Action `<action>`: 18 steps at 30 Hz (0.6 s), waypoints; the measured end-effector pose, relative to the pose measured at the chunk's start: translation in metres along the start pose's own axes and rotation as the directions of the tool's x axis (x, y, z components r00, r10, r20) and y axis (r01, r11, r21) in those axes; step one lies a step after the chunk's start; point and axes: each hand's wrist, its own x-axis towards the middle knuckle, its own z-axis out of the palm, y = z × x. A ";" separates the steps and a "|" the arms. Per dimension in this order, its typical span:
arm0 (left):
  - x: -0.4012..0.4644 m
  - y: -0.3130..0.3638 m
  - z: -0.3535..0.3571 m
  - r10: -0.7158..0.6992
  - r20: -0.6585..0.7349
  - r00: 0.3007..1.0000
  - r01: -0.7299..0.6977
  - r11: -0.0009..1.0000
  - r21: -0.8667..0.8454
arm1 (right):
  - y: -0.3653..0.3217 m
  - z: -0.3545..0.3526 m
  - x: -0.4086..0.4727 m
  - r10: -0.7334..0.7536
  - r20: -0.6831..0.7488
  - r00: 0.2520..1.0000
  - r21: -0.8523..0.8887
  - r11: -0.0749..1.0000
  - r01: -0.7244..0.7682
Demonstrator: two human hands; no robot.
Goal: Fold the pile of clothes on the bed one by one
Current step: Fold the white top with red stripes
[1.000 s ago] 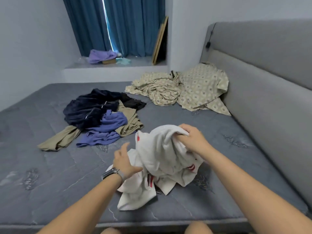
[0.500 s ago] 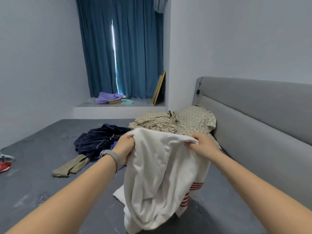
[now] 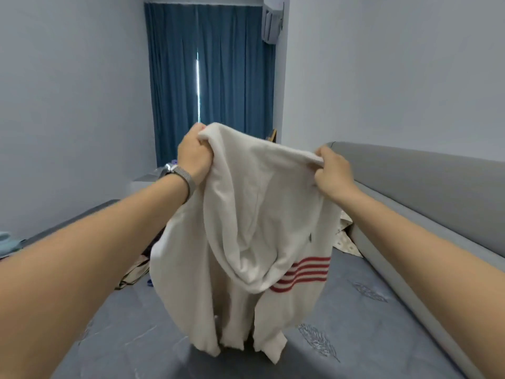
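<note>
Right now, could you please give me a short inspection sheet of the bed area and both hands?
Surface: grey mattress, feather pattern stitched in.
Job's things: white garment with red stripes, held up, its hem hanging just above the mattress.
Clutter: patterned cloth by the headboard; dark clothes partly hidden behind the garment.
Hands: left hand and right hand each grip the garment's top edge; watch on left wrist.
Cables: nothing seen.
Surroundings: grey headboard, blue curtain, pale walls.

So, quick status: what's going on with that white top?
Left hand, right hand: each grip on the top edge. White sweater hangs above the bed. Nothing in the way.
</note>
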 end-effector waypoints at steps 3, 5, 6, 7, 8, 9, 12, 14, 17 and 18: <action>0.019 0.018 -0.010 0.121 -0.036 0.992 -0.118 0.990 0.077 | -0.015 -0.012 0.014 -0.112 -0.171 0.979 -0.099 0.990 0.095; 0.023 0.021 -0.017 0.268 -0.019 0.963 -0.259 0.947 0.191 | -0.021 -0.019 0.014 -0.224 -0.237 0.945 -0.192 0.965 0.180; 0.023 0.017 -0.022 0.341 0.044 0.939 -0.338 0.893 0.298 | -0.020 -0.021 0.013 -0.280 -0.239 0.930 -0.236 0.945 0.224; 0.021 0.011 -0.026 0.395 0.147 0.907 -0.419 0.802 0.426 | -0.016 -0.021 0.011 -0.330 -0.219 0.918 -0.283 0.922 0.264; 0.020 -0.001 -0.030 0.421 0.287 0.861 -0.508 0.675 0.535 | -0.009 -0.020 0.009 -0.379 -0.183 0.907 -0.321 0.895 0.310; 0.017 -0.013 -0.035 0.433 0.423 0.796 -0.604 0.538 0.588 | -0.002 -0.018 0.005 -0.435 -0.130 0.891 -0.362 0.857 0.366; 0.002 -0.047 -0.041 0.381 0.628 0.679 -0.731 0.271 0.626 | 0.026 -0.004 -0.012 -0.566 0.073 0.821 -0.510 0.686 0.518; -0.012 -0.055 -0.043 0.328 0.621 0.712 -0.702 0.310 0.642 | 0.038 0.004 -0.023 -0.564 0.161 0.810 -0.556 0.627 0.546; -0.017 -0.063 -0.040 0.350 0.600 0.719 -0.694 0.325 0.642 | 0.044 0.007 -0.028 -0.477 0.185 0.859 -0.567 0.663 0.489; -0.015 -0.065 -0.036 0.347 0.585 0.733 -0.680 0.351 0.643 | 0.044 0.010 -0.026 -0.448 0.179 0.876 -0.563 0.684 0.464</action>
